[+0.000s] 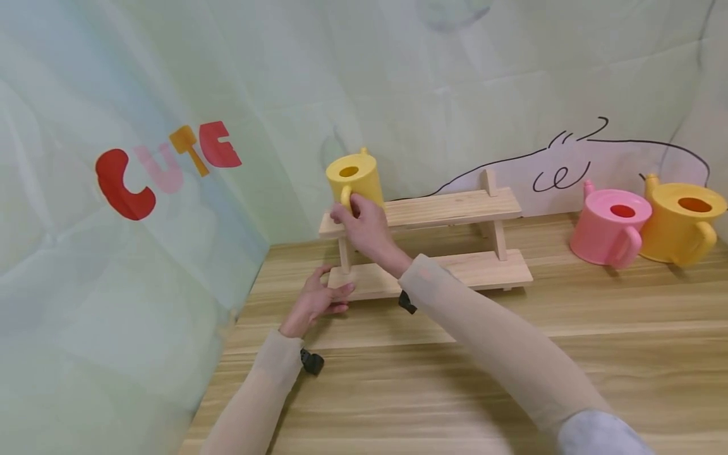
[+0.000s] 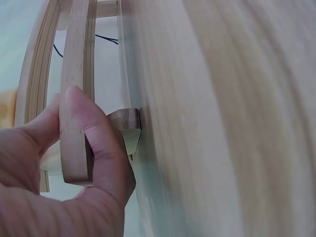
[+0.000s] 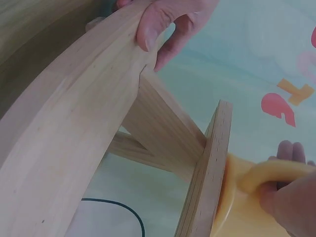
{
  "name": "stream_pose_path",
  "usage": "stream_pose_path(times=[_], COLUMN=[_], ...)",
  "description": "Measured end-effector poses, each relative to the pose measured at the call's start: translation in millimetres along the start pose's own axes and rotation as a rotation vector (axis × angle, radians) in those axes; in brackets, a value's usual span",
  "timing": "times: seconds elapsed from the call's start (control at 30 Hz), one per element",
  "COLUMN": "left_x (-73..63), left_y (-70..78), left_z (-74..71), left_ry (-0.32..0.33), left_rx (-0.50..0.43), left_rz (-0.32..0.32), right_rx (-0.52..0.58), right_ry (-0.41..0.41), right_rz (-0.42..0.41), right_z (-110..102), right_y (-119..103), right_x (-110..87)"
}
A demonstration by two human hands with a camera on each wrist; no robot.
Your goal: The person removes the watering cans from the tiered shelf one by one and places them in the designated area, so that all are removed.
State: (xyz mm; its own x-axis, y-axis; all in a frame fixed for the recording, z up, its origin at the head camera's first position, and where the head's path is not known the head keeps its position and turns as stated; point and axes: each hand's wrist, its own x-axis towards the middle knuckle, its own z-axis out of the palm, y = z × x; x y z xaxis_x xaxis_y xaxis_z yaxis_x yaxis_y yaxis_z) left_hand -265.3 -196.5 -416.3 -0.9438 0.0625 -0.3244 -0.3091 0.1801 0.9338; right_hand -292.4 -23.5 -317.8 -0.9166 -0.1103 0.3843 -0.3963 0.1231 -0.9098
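A two-tier wooden shelf (image 1: 449,210) stands on the table. On the left end of its upper board sits a yellow watering can (image 1: 364,183), upright, its handle facing the person. My right hand (image 1: 366,227) grips that handle, fingers curled round it, as the right wrist view also shows with the can's handle (image 3: 276,173). Lower down, my left hand (image 1: 320,296) holds the left end of the bottom board (image 1: 370,281). In the left wrist view, thumb and fingers of the left hand (image 2: 103,163) close around the end of the board (image 2: 74,123).
To the right on the wood-grain table (image 1: 512,354) stand a pink watering can (image 1: 603,230) and a darker yellow watering can (image 1: 671,224), side by side. A pale printed backdrop (image 1: 398,95) rises behind the shelf and along the left, with coloured letters (image 1: 218,145).
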Motion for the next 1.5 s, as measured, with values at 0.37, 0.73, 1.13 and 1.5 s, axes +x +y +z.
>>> stream_pose_path(times=[0.37, 0.73, 1.13, 1.5], left_x=[0.7, -0.8, -0.4, -0.7], left_y=[1.4, 2.4, 0.2, 0.0], left_z=[2.4, 3.6, 2.4, 1.7], left_ry=[0.009, 0.006, 0.008, 0.022], left_rx=[0.000, 0.006, 0.001, 0.013], left_rz=[-0.009, -0.017, -0.004, -0.006], right_rx=[-0.083, -0.060, -0.045, -0.096], right_ry=[0.199, 0.272, 0.333, 0.402], right_rz=[-0.014, -0.018, -0.069, -0.071], right_z=[-9, -29, -67, -115], right_y=[4, 8, 5, 10], right_x=[-9.6, -15.1, -26.1, -43.3])
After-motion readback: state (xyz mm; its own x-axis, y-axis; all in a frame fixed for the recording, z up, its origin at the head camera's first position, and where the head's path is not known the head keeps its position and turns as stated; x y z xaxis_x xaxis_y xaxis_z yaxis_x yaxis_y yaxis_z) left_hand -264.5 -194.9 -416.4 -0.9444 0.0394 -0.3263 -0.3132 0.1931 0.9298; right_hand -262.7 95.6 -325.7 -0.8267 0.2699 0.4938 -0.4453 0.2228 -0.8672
